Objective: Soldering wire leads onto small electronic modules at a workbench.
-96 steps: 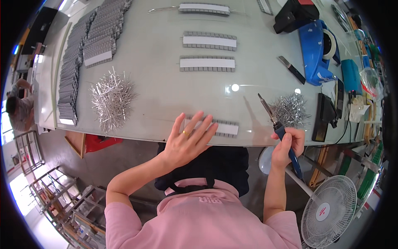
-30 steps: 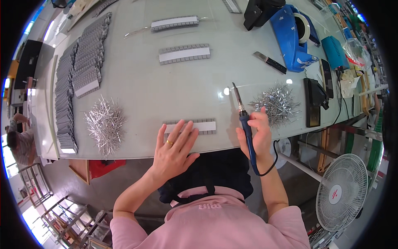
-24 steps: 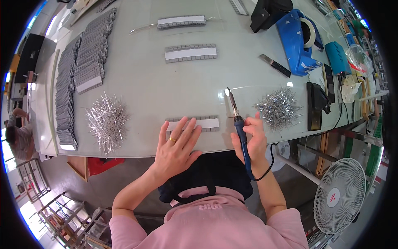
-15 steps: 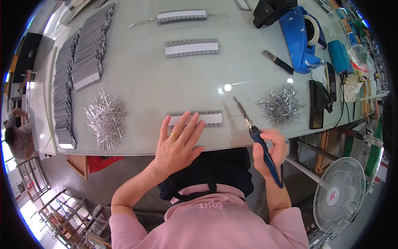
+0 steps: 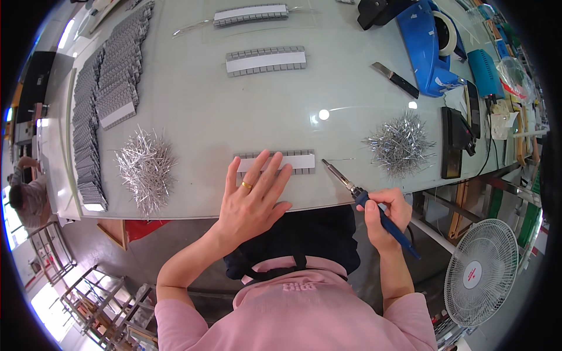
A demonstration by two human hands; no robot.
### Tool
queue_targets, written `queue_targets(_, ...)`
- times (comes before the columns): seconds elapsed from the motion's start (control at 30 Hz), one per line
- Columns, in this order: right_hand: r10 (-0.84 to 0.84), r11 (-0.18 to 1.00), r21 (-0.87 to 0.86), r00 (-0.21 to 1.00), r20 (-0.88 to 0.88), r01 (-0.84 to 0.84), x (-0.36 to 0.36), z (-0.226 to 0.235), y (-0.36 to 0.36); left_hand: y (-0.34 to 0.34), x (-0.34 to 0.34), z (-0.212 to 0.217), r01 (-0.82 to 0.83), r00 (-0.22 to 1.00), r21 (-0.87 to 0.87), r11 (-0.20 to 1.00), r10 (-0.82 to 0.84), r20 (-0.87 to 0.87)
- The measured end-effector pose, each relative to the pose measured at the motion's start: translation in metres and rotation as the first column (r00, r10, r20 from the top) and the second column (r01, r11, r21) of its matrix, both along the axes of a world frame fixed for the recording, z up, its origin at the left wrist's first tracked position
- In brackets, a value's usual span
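My left hand (image 5: pixel 253 202) lies flat with spread fingers on a grey segmented strip with a white band (image 5: pixel 302 161), near the table's front edge. A gold ring is on one finger. My right hand (image 5: pixel 387 217) grips the blue handle of a soldering iron (image 5: pixel 342 178). Its metal tip points up and left, close to the strip's right end. Beside that tip a thin wire (image 5: pixel 342 159) lies on the table. I cannot tell whether the tip touches it. Piles of short silvery wire pieces lie left (image 5: pixel 145 169) and right (image 5: pixel 401 145) of the strip.
Two similar strips (image 5: pixel 266 61) (image 5: pixel 252 14) lie farther back. Stacked grey strips (image 5: pixel 88 134) fill the left side. At the right are a utility knife (image 5: pixel 396 80), a blue tape dispenser (image 5: pixel 424 52), a teal box (image 5: pixel 485 73) and a black holder (image 5: pixel 452 143). A fan (image 5: pixel 481 273) stands beyond the edge.
My right hand has turned the soldering iron, bringing its tip down and left to beside the thin wire near the strip's right end. My left hand stays on the strip.
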State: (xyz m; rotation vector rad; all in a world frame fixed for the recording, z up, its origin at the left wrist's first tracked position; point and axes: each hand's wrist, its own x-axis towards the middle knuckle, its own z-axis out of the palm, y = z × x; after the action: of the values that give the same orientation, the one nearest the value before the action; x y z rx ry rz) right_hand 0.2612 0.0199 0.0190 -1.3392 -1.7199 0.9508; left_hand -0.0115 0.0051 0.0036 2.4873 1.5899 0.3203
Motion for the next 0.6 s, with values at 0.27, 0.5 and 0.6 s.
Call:
queue_targets(0.27, -0.051, 0.982, -0.188, 0.985, -0.165, 0.020, 0.007, -0.001, 0.009, 0.003, 0.001, 0.001, 0.011, 1.000, -0.024, 1.000, -0.011, 0.013)
queue_targets(0.5, 0.060, 0.991, 0.114, 0.991, 0.120, -0.074, -0.003, 0.016, 0.016, 0.006, 0.002, 0.002, 0.025, 1.000, -0.023, 0.999, -0.025, 0.018)
queue_targets(0.6, 0.182, 0.936, 0.249, 0.948, 0.263, -0.249, -0.018, 0.032, 0.023, 0.003, -0.003, 0.003, 0.001, 1.000, -0.033, 0.999, -0.001, 0.007)
